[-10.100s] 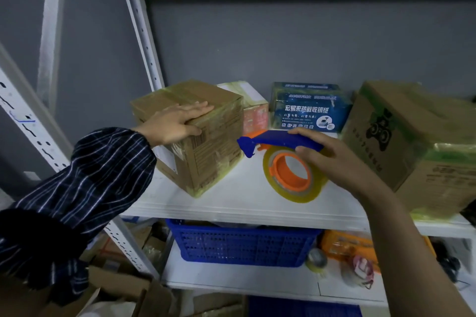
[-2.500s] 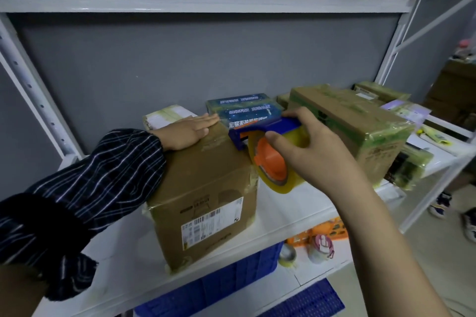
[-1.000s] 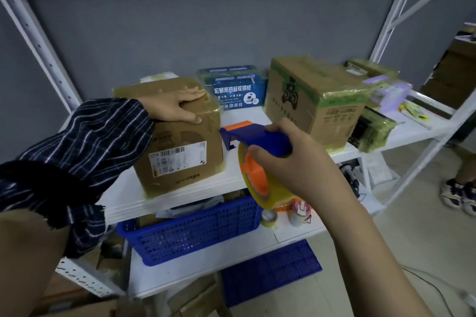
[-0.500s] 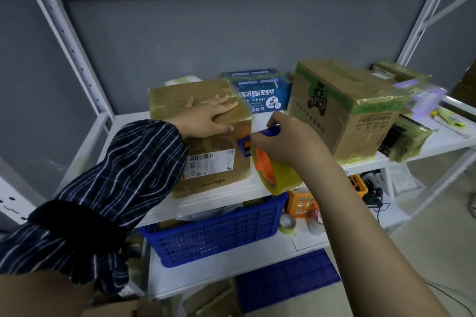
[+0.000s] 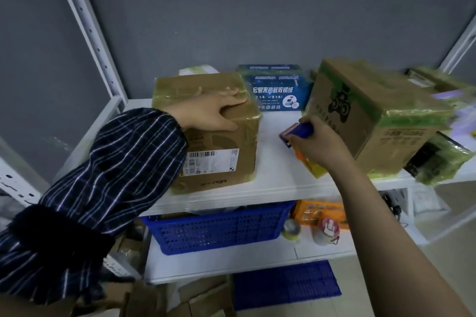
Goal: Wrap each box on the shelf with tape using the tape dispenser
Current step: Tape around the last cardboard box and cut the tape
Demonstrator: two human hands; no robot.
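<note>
A blue basket [image 5: 219, 229] is seen on the lower level; its contents cannot be made out. On the white shelf [image 5: 270, 183] above, a taped labelled box [image 5: 219, 157] is placed at the left, a larger box [image 5: 360, 121] at the right, and a blue packet [image 5: 275, 90] behind. The left hand [image 5: 211, 110] is laid flat on the labelled box, fingers straight. The tape dispenser [image 5: 300, 131] is gripped by the right hand [image 5: 316, 141] between the two boxes, apart from the labelled box.

The right hand [image 5: 319, 147] hid most of the tape dispenser [image 5: 302, 130] beyond its blue handle. At the right edge, the parcels [image 5: 443, 162] were blurred and cropped.
</note>
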